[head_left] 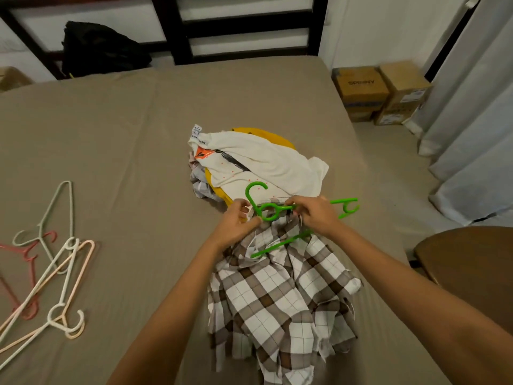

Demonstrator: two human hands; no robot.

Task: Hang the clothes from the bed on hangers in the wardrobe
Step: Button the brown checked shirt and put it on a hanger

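Half the green hanger under shirt

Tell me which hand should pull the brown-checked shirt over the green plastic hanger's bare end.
Probably the right hand: it holds the green hanger beside that end; the left hand pinches the shirt by the hook.

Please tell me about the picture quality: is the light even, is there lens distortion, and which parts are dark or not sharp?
Head view: light soft and even on the bed, no glare; wide-angle bending tilts the headboard and curtain near the edges; the black bag is too dark for detail; the left hand, right hand, green hanger and plaid shirt are sharp enough.
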